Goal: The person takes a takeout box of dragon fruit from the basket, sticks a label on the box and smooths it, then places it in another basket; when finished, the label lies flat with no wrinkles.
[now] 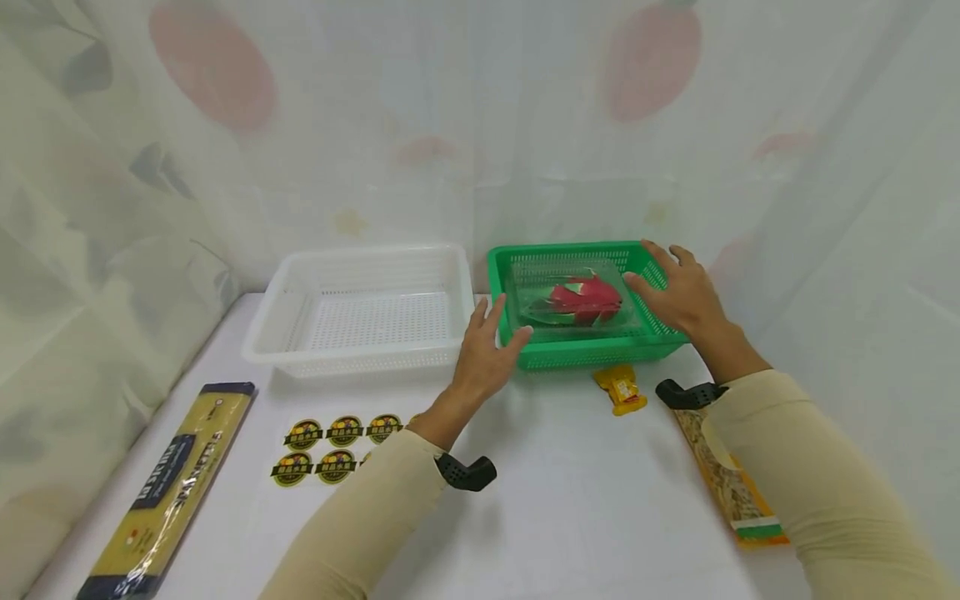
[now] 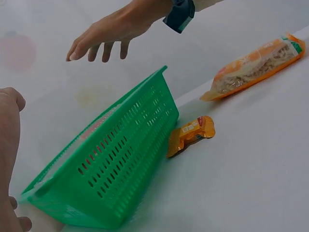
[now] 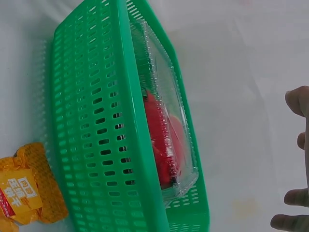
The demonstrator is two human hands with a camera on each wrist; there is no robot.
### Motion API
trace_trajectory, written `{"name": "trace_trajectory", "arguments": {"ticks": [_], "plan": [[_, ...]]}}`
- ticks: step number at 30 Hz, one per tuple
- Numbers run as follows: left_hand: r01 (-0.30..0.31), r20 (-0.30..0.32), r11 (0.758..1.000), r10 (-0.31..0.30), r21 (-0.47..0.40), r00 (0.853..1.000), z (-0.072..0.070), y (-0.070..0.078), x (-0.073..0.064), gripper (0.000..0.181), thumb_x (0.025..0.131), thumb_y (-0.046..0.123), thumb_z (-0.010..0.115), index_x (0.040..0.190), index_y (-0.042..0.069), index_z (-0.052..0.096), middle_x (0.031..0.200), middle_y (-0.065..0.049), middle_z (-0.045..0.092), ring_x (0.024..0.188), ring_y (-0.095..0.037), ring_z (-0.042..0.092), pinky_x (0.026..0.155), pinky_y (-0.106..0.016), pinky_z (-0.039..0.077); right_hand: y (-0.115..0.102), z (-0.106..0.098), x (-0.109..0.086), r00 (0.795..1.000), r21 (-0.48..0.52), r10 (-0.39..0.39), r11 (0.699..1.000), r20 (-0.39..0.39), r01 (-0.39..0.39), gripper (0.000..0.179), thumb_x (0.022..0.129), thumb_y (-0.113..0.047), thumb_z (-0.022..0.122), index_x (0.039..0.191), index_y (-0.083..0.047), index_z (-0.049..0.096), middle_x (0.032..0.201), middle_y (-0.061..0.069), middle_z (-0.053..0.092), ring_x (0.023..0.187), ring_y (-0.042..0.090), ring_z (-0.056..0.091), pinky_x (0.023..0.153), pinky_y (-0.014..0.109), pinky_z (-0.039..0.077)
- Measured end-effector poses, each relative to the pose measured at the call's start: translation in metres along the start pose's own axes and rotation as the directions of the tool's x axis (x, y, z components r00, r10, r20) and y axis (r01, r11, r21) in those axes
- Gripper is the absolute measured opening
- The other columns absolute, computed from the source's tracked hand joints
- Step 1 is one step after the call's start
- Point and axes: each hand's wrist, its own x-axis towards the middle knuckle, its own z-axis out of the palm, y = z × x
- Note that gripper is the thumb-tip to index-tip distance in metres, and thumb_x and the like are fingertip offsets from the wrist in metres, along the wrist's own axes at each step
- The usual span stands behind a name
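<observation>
A green perforated basket (image 1: 592, 352) stands at the back right of the table. Inside it lies a clear plastic box (image 1: 536, 287) with a red dragon fruit (image 1: 585, 300). My left hand (image 1: 483, 354) is at the basket's left front corner, fingers spread and holding nothing. Over the basket's right end my right hand (image 1: 682, 292) hovers with spread fingers, also holding nothing. In the left wrist view the right hand (image 2: 120, 29) is seen above the basket rim, apart from it. A small yellow snack packet (image 3: 24, 188) lies just before the basket.
A white basket (image 1: 360, 362) stands left of the green one. A long spaghetti packet (image 1: 172, 483) lies at the left edge, near several round stickers (image 1: 337, 467). An orange-edged bag (image 1: 723, 475) lies under my right forearm. A printed curtain (image 1: 480, 125) hangs behind.
</observation>
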Motion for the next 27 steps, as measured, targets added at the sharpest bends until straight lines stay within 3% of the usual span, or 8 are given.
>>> {"name": "trace_trajectory", "arguments": {"ticks": [18, 27], "plan": [[0.049, 0.013, 0.998, -0.05, 0.034, 0.999, 0.018, -0.018, 0.007, 0.07, 0.095, 0.046, 0.054, 0.153, 0.017, 0.028, 0.159, -0.013, 0.011, 0.143, -0.03, 0.015, 0.109, -0.05, 0.023, 0.011, 0.032, 0.014, 0.992, 0.08, 0.017, 0.996, 0.129, -0.028, 0.074, 0.096, -0.056, 0.045, 0.155, -0.018, 0.022, 0.15, 0.032, 0.017, 0.131, 0.056, 0.022, 0.097, 0.073, 0.02], [0.063, -0.025, 0.997, -0.062, 0.051, 0.998, 0.026, -0.025, 0.01, 0.07, 0.095, 0.043, 0.056, 0.153, 0.016, 0.029, 0.158, -0.016, 0.01, 0.142, -0.034, 0.014, 0.108, -0.052, 0.024, 0.011, 0.044, 0.024, 0.987, 0.11, 0.01, 0.994, 0.16, -0.028, 0.075, 0.096, -0.059, 0.044, 0.155, -0.018, 0.022, 0.15, 0.031, 0.018, 0.135, 0.051, 0.02, 0.099, 0.071, 0.018]]}}
